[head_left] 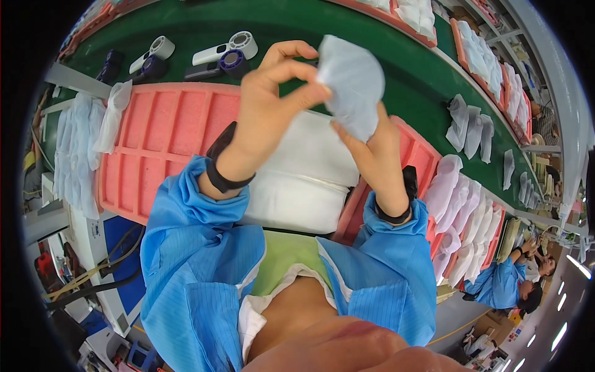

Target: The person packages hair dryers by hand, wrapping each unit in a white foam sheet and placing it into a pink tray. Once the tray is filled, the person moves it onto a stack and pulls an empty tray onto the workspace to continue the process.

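Above the green work surface, both hands hold up a pale, translucent plastic-like pouch (352, 84), slightly blurred. My left hand (273, 93) has its thumb and curled fingers pinched at the pouch's left edge; a small dark bit shows by the fingertips, too little of it to name. My right hand (375, 158) grips the pouch's lower end, the thumb in front and the other fingers mostly hidden behind it. Below the hands lies a stack of white pouches or sheets (297, 195) in two rows.
A pink compartment tray (145, 152) is at left, another (406, 146) at right. White and dark handheld fans (211, 56) lie on the green surface (285, 28). Wrapped items (446, 186) fill trays at right; others (77, 146) hang at left. Co-workers (496, 285) sit far right.
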The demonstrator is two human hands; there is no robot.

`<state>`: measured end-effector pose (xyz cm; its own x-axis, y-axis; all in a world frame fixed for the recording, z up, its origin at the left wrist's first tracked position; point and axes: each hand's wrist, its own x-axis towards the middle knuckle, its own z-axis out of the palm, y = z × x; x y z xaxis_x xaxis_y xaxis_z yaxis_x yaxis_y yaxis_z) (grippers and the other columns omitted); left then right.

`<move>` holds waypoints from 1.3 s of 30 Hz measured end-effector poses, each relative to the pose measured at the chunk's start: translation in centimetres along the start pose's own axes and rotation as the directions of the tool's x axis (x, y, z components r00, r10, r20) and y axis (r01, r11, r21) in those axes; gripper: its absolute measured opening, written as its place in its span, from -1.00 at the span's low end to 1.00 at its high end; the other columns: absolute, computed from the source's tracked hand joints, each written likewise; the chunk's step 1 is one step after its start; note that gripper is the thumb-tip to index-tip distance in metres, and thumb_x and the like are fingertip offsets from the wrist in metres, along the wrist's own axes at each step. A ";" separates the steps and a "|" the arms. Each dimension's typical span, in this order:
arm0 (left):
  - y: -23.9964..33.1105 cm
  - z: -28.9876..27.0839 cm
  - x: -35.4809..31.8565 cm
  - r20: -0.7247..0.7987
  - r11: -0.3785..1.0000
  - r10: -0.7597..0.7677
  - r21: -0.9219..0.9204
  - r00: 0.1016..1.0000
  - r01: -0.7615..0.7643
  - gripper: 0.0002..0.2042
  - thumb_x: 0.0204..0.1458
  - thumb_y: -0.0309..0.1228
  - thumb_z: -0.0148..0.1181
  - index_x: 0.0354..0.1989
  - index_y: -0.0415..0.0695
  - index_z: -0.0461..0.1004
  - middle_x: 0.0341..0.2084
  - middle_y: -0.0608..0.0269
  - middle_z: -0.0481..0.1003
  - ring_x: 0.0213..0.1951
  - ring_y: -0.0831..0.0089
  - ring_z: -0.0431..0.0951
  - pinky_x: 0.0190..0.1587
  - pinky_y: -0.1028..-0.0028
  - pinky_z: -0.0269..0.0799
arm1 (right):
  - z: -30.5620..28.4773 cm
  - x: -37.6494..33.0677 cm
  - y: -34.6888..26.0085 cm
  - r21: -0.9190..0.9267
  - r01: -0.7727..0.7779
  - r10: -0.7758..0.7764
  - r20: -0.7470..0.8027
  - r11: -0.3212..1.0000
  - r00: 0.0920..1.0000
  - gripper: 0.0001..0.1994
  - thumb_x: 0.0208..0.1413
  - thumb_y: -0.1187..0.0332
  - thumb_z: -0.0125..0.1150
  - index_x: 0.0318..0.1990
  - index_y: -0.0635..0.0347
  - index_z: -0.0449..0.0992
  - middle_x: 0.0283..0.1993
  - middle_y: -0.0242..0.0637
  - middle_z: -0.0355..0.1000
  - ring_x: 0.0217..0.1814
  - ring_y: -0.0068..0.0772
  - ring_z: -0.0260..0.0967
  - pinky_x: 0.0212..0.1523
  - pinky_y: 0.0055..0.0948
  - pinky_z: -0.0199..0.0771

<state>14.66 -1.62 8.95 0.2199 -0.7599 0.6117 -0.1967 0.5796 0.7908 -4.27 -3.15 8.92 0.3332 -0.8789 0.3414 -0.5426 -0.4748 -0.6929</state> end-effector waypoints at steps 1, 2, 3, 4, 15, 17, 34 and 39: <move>-0.4 -0.4 0.3 -0.011 0.967 -0.179 -0.188 0.984 0.174 -0.87 -0.24 -0.41 0.42 -0.49 -0.06 0.59 -0.11 0.21 0.41 -0.11 0.37 0.44 -0.12 0.50 0.31 | -0.6 0.2 0.1 0.165 -0.041 0.015 0.159 0.985 0.987 -0.59 -0.02 0.42 0.30 0.01 0.24 0.38 -0.22 -0.21 0.48 -0.26 -0.31 0.46 -0.32 -0.39 0.44; -0.8 -0.7 0.7 0.013 0.868 -0.353 -0.368 0.936 0.332 -0.87 -0.23 -0.43 0.41 -0.48 -0.08 0.58 -0.13 0.22 0.42 -0.14 0.39 0.46 -0.13 0.52 0.30 | -1.2 0.4 0.3 0.318 -0.107 0.002 0.314 0.942 0.950 -0.60 -0.02 0.40 0.32 0.00 0.25 0.39 -0.23 -0.26 0.48 -0.27 -0.38 0.45 -0.32 -0.43 0.43; -1.3 -0.9 1.0 0.065 0.714 -0.510 -0.524 0.858 0.464 -0.87 -0.22 -0.44 0.40 -0.47 -0.09 0.58 -0.16 0.22 0.44 -0.17 0.41 0.47 -0.13 0.54 0.30 | -1.7 0.6 0.7 0.453 -0.194 -0.041 0.459 0.870 0.887 -0.60 -0.01 0.38 0.33 -0.01 0.25 0.40 -0.23 -0.30 0.48 -0.28 -0.45 0.43 -0.32 -0.46 0.43; -1.9 -0.7 1.4 0.072 0.711 -0.509 -0.527 0.858 0.466 -0.87 -0.22 -0.44 0.40 -0.47 -0.09 0.58 -0.16 0.22 0.44 -0.17 0.41 0.47 -0.13 0.54 0.30 | -2.6 1.1 1.6 0.449 -0.195 -0.035 0.454 0.872 0.890 -0.60 -0.01 0.38 0.33 -0.01 0.25 0.40 -0.23 -0.30 0.48 -0.28 -0.45 0.43 -0.32 -0.46 0.43; -5.1 6.5 -6.4 0.505 0.921 -0.215 0.391 0.836 0.000 -0.78 -0.16 -0.32 0.38 -0.42 -0.10 0.45 -0.42 0.20 0.40 -0.37 0.30 0.49 -0.40 0.38 0.38 | -0.7 7.6 19.7 -0.740 -0.327 0.233 -0.232 0.588 0.944 -0.45 -0.06 0.31 0.25 0.10 0.35 0.29 0.04 0.11 0.37 0.06 0.10 0.35 0.07 -0.15 0.37; -5.8 6.9 -7.8 0.571 0.868 -0.208 0.481 0.794 -0.119 -0.78 -0.15 -0.29 0.36 -0.43 -0.08 0.45 -0.40 0.20 0.40 -0.35 0.26 0.49 -0.39 0.35 0.38 | 0.6 8.4 17.6 -0.725 -0.191 0.061 -0.202 0.662 0.977 -0.38 -0.10 0.32 0.28 0.14 0.39 0.26 0.15 0.15 0.29 0.18 0.07 0.26 0.17 -0.15 0.29; -5.4 3.8 -2.5 0.503 0.918 -0.341 -0.003 0.794 0.396 -0.92 -0.05 -0.39 0.29 -0.46 -0.11 0.58 -0.51 0.34 0.52 -0.53 0.57 0.38 -0.45 0.57 0.30 | -10.1 3.2 6.5 0.502 -0.092 0.176 -0.122 0.860 0.977 -0.42 -0.38 0.50 0.33 -0.03 0.33 0.38 -0.17 -0.28 0.42 -0.17 -0.47 0.37 -0.09 -0.51 0.36; -2.8 2.7 -0.9 0.445 0.837 -0.454 -0.085 0.772 0.541 -0.89 0.00 -0.39 0.28 -0.44 -0.16 0.56 -0.53 0.40 0.52 -0.52 0.66 0.35 -0.45 0.62 0.27 | -12.0 0.8 4.1 0.365 -0.030 0.070 -0.097 0.930 0.993 -0.40 -0.41 0.55 0.31 -0.02 0.30 0.37 -0.16 -0.30 0.42 -0.18 -0.46 0.38 -0.10 -0.51 0.37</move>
<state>12.47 -3.37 6.13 -0.1664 -0.9806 0.1034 0.0361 0.0988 0.9945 -15.44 -6.37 13.96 0.2184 -0.9102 0.3518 -0.2332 -0.3987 -0.8869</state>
